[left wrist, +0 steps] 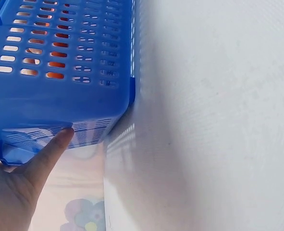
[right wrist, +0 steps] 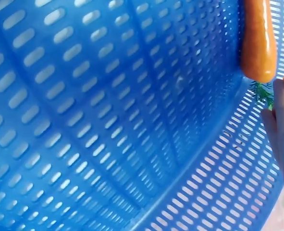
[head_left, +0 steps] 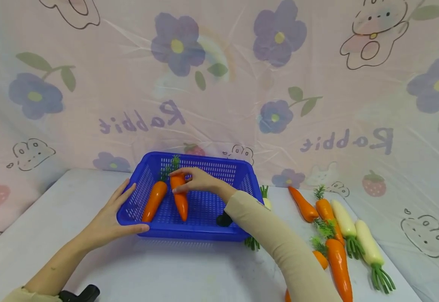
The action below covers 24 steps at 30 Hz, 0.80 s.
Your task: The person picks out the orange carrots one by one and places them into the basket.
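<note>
Inside a blue perforated plastic basket (head_left: 189, 233), my right hand (head_left: 198, 179) holds an orange toy carrot (head_left: 181, 205) between thumb and fingers, its tip pointing towards me. To its left a second carrot (head_left: 154, 202) lies in the basket, green leaves at its far end; it also shows in the right wrist view (right wrist: 259, 43). My left hand (head_left: 107, 218) rests against the basket's left front corner, fingers at the left rim and thumb along the front rim. The left wrist view shows a straight finger (left wrist: 53, 151) touching the outer wall.
Right of the basket lie several toy carrots (head_left: 338, 264) and white radishes (head_left: 370, 243) on the white table (head_left: 159, 272). Another white radish (head_left: 266, 202) is partly hidden behind the basket's right side. A printed cloth (head_left: 223, 96) hangs at the back.
</note>
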Motion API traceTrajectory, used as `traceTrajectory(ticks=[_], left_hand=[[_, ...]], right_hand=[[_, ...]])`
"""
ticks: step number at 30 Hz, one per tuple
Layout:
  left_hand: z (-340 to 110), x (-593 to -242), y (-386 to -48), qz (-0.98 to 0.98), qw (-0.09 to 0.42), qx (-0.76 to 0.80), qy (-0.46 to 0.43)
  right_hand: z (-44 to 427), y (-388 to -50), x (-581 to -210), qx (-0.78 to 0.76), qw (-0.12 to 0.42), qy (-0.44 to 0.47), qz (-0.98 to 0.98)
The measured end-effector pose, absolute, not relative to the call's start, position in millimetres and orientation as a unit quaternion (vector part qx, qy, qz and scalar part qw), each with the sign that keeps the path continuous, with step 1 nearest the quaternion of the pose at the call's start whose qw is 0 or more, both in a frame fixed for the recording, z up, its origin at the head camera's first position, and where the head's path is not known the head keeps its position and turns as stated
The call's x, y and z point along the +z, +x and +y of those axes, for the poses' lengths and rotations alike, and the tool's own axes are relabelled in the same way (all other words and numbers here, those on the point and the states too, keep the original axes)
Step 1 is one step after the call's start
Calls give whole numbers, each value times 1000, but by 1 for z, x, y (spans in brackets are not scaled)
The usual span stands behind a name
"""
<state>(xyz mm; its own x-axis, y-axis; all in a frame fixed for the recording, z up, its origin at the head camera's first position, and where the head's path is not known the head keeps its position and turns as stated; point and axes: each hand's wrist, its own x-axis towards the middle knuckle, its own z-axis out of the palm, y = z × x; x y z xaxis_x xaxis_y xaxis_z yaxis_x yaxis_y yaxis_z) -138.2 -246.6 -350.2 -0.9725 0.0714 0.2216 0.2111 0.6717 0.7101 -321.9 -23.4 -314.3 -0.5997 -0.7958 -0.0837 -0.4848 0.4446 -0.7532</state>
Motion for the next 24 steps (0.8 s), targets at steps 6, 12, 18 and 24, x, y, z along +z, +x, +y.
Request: traceTrajectory(ticks=[6,12,18,24], left_hand=[[-247,-349,-138,-911,84,-397,-70],[-246,-349,-139,-914,82,-392,-65],[-244,-349,-138,-914,80,-393,-63],[-245,-350,-138,-915,81,-391,-60]], right_hand=[[-27,-320,-318,-314,236,-398,829],[-28,-321,-323,-300,262,-385,832],[-29,-325,-331,-284,276,-393,830],[-31,-327,-332,-286,278,-396,827]])
